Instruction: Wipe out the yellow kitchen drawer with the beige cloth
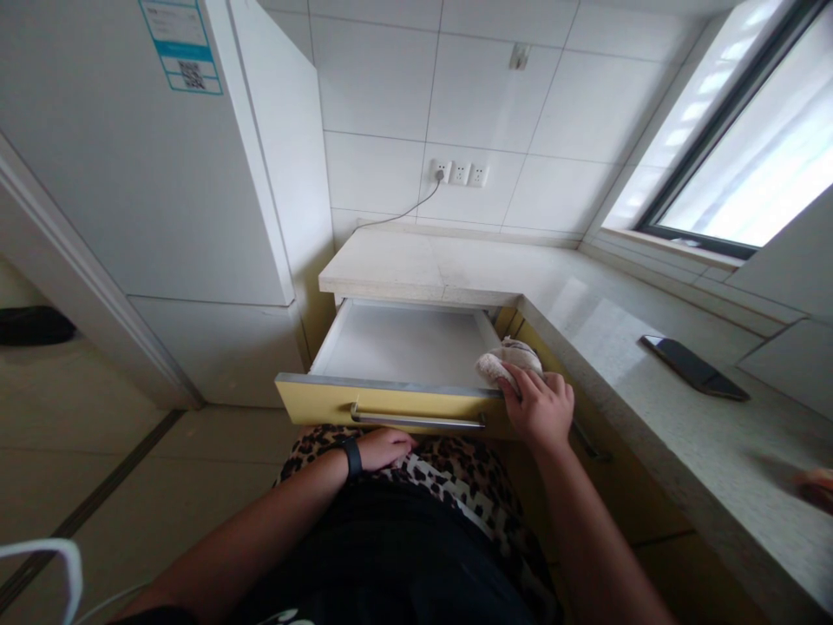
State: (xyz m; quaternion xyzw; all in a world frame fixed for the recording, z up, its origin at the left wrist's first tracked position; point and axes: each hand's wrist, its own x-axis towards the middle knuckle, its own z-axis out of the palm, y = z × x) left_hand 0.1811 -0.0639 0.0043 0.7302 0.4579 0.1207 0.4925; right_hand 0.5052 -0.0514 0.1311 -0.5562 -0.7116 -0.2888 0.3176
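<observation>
My right hand [540,406] is closed around a pale, bunched cloth [521,351] at the right front corner of a pulled-out drawer. The cloth rests against the top of the drawer's edge. That drawer [403,343] has a white inside and a yellow front with a metal bar handle [416,421]. Below the handle, my left hand [385,448] lies on my lap over leopard-print fabric, its fingers stretched out and holding nothing; a dark band circles that wrist.
A pale countertop [416,260] runs above the drawer and bends along the right side, where a dark phone [695,367] lies. A tall white cabinet or fridge [195,191] stands at the left. A cord [403,214] hangs from the wall sockets [459,174].
</observation>
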